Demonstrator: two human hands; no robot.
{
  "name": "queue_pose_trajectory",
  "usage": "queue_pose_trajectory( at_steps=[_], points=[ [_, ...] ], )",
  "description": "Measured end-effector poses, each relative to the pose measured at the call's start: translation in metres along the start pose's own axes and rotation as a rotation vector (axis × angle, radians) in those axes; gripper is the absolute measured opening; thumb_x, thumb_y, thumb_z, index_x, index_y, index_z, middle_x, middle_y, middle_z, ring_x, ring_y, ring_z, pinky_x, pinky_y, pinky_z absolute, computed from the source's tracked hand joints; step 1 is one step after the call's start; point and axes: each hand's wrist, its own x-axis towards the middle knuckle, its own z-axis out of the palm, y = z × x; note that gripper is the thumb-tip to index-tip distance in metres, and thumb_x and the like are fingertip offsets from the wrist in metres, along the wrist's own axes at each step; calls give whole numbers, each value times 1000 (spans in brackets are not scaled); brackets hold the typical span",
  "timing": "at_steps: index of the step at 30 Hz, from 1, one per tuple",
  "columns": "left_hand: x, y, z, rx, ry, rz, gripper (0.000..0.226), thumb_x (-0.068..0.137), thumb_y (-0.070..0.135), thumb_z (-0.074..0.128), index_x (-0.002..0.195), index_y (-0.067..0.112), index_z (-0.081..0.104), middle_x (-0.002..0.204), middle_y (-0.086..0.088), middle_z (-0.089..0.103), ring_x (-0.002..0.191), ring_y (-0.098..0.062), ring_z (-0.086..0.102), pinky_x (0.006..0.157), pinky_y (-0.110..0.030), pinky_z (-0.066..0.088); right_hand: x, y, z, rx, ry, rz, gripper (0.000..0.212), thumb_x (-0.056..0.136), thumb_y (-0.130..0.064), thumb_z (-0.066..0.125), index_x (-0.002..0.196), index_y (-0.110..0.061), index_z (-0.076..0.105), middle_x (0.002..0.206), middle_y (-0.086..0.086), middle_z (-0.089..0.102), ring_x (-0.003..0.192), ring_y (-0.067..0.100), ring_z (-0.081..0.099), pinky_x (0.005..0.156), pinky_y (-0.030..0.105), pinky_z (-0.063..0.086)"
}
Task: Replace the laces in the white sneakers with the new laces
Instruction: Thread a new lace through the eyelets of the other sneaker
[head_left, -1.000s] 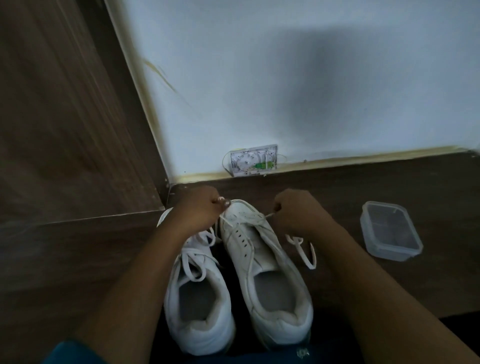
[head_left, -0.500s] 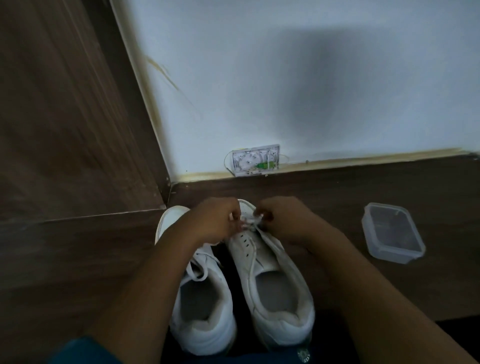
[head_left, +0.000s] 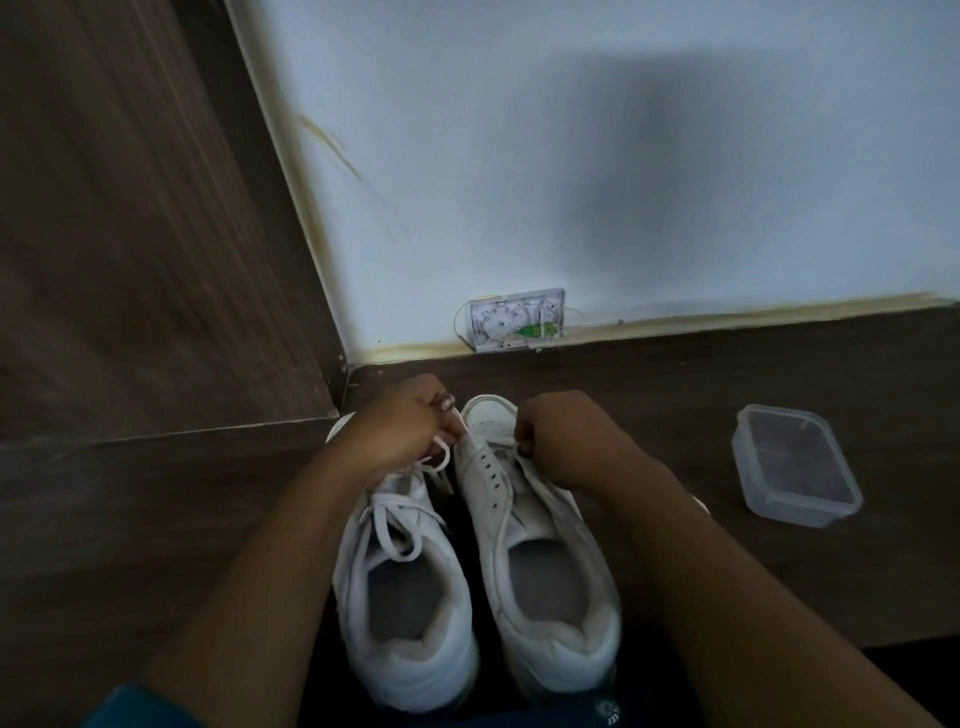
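Two white sneakers stand side by side on the dark floor, toes toward the wall. The left sneaker (head_left: 405, 597) is laced, with loose white lace loops over its tongue. The right sneaker (head_left: 545, 561) shows bare eyelets along its upper. My left hand (head_left: 405, 426) pinches a white lace (head_left: 460, 423) just left of the right sneaker's toe. My right hand (head_left: 566, 436) is curled over the right side of that toe, holding the lace's other end; the lace there is mostly hidden under my fingers.
A clear plastic container (head_left: 795, 467) sits on the floor to the right. A small white wall box (head_left: 517, 319) with a green part sits at the skirting. A wooden panel (head_left: 130, 234) fills the left side.
My hands met over the right sneaker's toe half a second ago and have since drawn apart, the left one pulling the lace leftward. The loose lace beside the right sneaker is no longer visible.
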Motion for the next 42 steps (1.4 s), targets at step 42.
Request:
queue_pose_trajectory(
  at_steps=[42],
  points=[
    [-157, 235, -68, -332, 121, 451, 38, 92, 31, 59, 58, 15, 49, 56, 0, 47, 51, -16, 44, 58, -26, 43, -137, -62, -249, 1285, 370, -150, 17, 85, 8, 52, 94, 2, 65, 83, 15, 70, 64, 19, 65, 53, 22, 51]
  ],
)
